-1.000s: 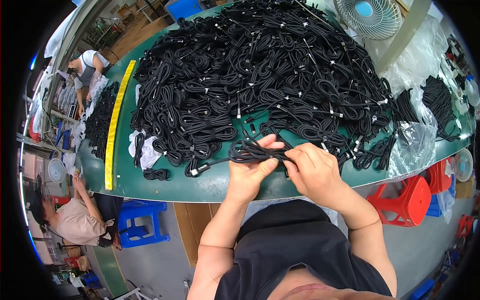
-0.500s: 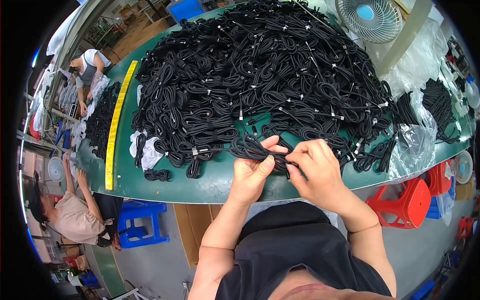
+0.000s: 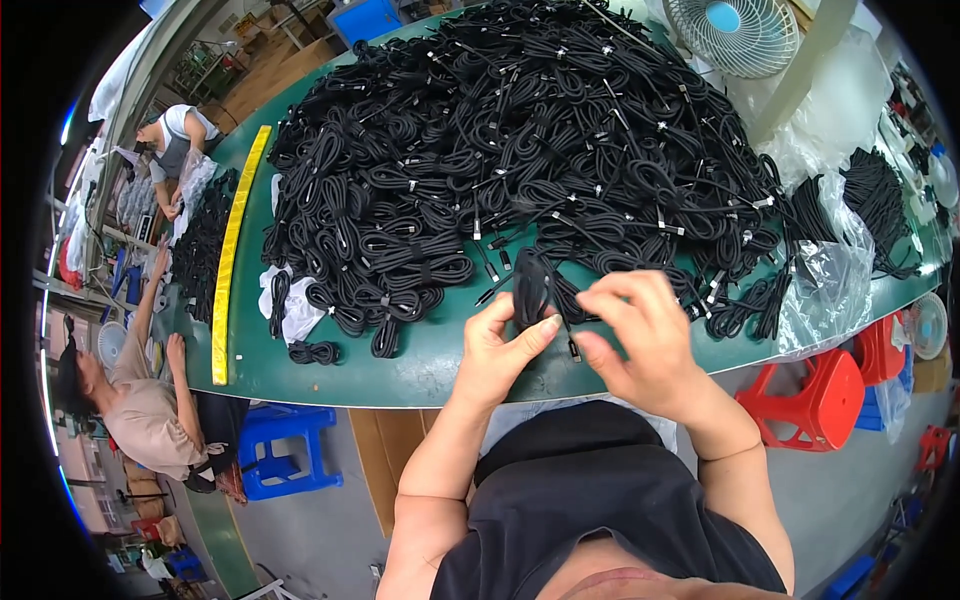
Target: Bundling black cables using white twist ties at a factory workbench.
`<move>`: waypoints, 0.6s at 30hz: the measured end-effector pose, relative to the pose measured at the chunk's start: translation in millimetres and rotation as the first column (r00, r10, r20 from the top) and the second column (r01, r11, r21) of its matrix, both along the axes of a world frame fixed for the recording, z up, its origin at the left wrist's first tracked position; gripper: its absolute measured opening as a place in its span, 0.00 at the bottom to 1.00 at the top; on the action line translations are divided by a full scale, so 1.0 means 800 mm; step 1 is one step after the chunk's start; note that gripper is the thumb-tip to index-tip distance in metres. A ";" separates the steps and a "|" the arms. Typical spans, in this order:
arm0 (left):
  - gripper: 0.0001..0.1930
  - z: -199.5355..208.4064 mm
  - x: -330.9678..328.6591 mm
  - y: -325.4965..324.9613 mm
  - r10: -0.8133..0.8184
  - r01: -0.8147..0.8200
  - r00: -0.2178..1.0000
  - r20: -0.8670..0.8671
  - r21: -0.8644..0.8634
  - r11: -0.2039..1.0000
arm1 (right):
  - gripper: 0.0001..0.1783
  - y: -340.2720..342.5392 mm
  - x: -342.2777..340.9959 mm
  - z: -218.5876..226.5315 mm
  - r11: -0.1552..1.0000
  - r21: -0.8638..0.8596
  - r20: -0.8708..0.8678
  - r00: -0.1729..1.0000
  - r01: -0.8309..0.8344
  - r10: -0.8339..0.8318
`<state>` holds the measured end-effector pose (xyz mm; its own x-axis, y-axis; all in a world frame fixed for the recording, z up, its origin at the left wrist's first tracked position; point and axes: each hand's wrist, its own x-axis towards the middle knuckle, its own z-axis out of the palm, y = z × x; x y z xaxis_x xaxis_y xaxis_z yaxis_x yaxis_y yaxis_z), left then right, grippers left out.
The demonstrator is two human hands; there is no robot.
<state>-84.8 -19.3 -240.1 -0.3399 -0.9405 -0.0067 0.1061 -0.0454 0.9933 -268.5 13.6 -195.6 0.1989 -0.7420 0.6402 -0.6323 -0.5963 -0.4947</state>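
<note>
Lit at left by a strip light (image 3: 43, 380); furnished, over a gray floor (image 3: 310, 530), with a green-topped worktable (image 3: 380, 380), a blue plastic stool (image 3: 322, 452) at left and red plastic stools (image 3: 832, 400) at right.

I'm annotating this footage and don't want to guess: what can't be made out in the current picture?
All in the head view:
Left hand: some fingertips are hidden behind the black cable bundle it holds.
Black cable bundle: its loops are too blurred to count.
Cable pile: its lower layers are covered by the cables on top.
Large fan: its top is cut off by the upper edge.
</note>
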 end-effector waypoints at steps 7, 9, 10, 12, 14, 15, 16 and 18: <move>0.11 0.025 0.003 0.007 -0.008 0.026 0.949 0.316 -0.052 0.998 | 0.16 -0.012 -0.011 0.026 0.940 -0.333 -0.388 0.898 0.074 -0.208; 0.12 0.028 0.009 0.008 -0.032 0.058 0.947 0.318 -0.072 0.996 | 0.13 -0.018 -0.020 0.018 0.949 -0.312 -0.357 0.921 0.038 -0.154; 0.14 0.029 0.010 0.008 -0.044 0.056 0.979 0.200 -0.054 0.997 | 0.12 -0.018 -0.024 0.016 0.962 -0.272 -0.354 0.929 0.009 -0.108; 0.16 0.030 0.017 0.007 -0.057 0.059 0.997 0.049 -0.024 0.998 | 0.08 -0.018 -0.027 0.017 0.975 -0.217 -0.338 0.941 -0.057 -0.020; 0.16 0.030 0.018 0.007 -0.065 0.066 0.996 0.058 -0.031 0.997 | 0.08 -0.016 -0.026 0.014 0.973 -0.213 -0.343 0.939 -0.088 0.009; 0.16 0.030 0.018 0.007 -0.070 0.073 0.995 0.065 -0.040 0.997 | 0.08 -0.014 -0.025 0.012 0.970 -0.212 -0.350 0.936 -0.121 0.040; 0.16 0.028 0.015 0.008 -0.100 0.103 0.992 0.079 -0.041 0.994 | 0.08 -0.011 -0.021 0.012 0.970 -0.211 -0.349 0.936 -0.121 0.041; 0.16 0.025 0.009 0.005 -0.128 0.129 0.987 0.094 -0.009 0.992 | 0.10 -0.007 -0.010 0.012 0.953 -0.231 -0.422 0.903 -0.195 0.082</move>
